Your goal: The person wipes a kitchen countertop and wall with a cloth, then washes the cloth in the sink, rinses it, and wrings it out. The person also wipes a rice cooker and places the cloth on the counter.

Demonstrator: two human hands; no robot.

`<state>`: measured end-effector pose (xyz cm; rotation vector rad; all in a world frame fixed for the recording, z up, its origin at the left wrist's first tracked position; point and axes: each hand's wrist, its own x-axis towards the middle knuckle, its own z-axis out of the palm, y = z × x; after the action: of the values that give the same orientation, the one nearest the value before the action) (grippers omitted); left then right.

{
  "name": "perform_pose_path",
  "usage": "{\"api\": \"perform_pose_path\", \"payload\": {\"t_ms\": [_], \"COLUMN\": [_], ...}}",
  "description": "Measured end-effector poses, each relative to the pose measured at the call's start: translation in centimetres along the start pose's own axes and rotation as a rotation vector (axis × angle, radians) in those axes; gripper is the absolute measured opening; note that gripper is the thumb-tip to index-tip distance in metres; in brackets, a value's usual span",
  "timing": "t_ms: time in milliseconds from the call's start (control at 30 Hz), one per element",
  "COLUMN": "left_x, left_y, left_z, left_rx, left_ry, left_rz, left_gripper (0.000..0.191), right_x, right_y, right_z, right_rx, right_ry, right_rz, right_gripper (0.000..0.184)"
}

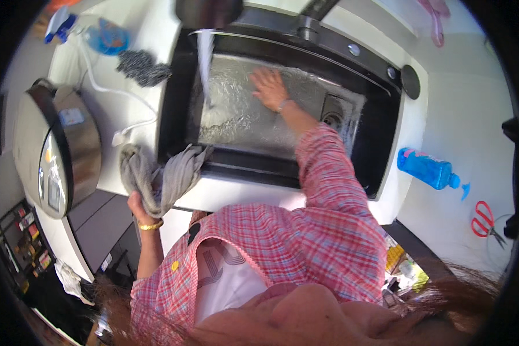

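Observation:
My left hand (142, 210) grips a grey cloth (177, 173), which bunches over the front left corner of the sink. Inside the dark sink (382, 142), my right hand (271, 88) reaches out palm down with its fingers apart and nothing in it. Whether it presses on the sink floor (259, 134) is hard to tell. Water (205, 65) pours from a dark faucet (208, 13) at the back left and ripples across the floor. A drain (332, 116) lies to the right of my right hand.
On the left counter stand a rice cooker (75, 142), a white cable (95, 84), a dark grey scrubbing cloth (143, 68) and a blue bottle (108, 38). At right are a blue soap bottle (426, 168), red-handled scissors (484, 220) and a round black disc (410, 82). A second dark tap (308, 30) rises behind the sink.

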<state>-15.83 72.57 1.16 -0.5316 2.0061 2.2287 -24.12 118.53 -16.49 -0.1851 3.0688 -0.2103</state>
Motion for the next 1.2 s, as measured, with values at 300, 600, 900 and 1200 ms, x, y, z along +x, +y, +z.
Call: {"api": "perform_pose_path", "payload": {"t_ms": [300,600,900,1200], "left_x": [0.6,0.5,0.8,1.2], "left_y": [-0.9,-0.1,0.4,0.1], "left_z": [-1.9,-1.2,-0.2,-0.5], "left_rx": [-0.155,-0.227,-0.223,-0.222], "left_ry": [-0.144,-0.121,-0.083,-0.081], "left_rz": [-0.065,-0.127,-0.110,-0.105], "left_gripper": [0.059,0.061,0.061,0.057], "right_x": [-12.0,-17.7,-20.4,-25.2], "right_y": [10.6,18.7,15.2,12.3], "right_z": [-1.5,-1.4,-1.2,-0.3], "right_rx": [0.014,-0.194,0.127,-0.074], "right_ry": [-0.124,0.090,-0.233,-0.602], "right_rz": [0.639,0.656,0.584,0.525], "right_gripper": [0.064,0.045,0.018,0.022]}}
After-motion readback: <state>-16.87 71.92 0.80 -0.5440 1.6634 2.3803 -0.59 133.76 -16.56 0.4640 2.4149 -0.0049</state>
